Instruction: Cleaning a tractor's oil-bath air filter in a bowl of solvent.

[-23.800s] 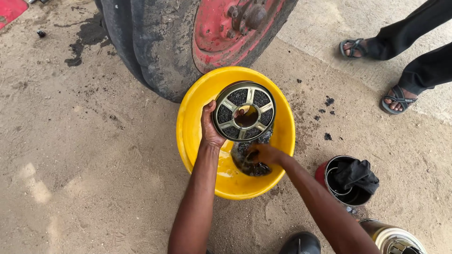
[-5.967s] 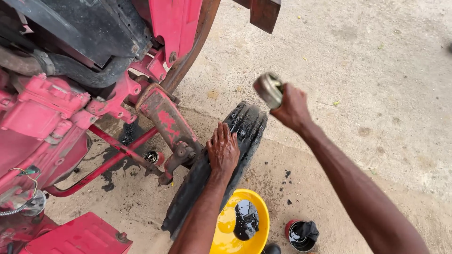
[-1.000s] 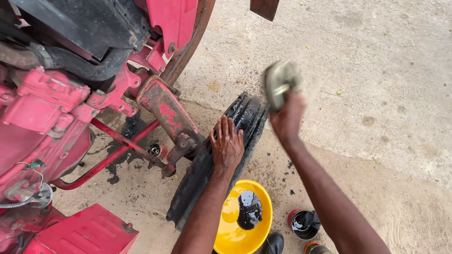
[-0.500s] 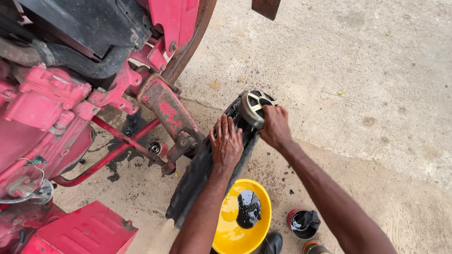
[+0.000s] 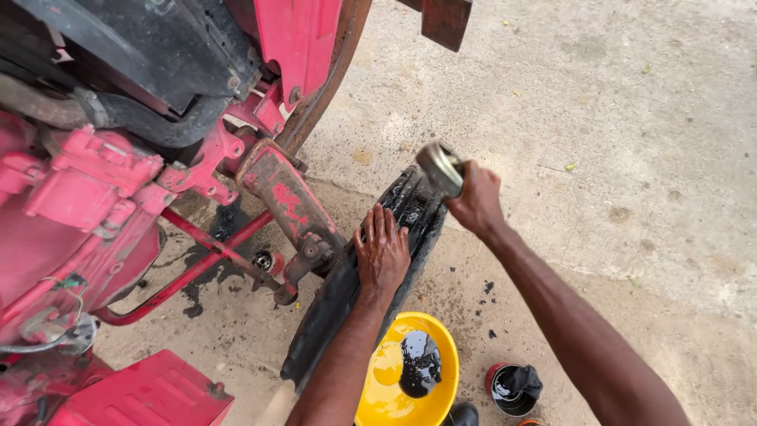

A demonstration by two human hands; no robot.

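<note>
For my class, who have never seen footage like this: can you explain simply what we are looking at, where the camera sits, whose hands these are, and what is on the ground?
The camera is worn on a person's head and looks down at their own bare hands. The left hand rests flat on a black tyre of a red machine. The right hand grips a round metal part, raised above the tyre. On the concrete ground below stand a yellow bowl with dark liquid in it and a small red can with a dark rag.
</note>
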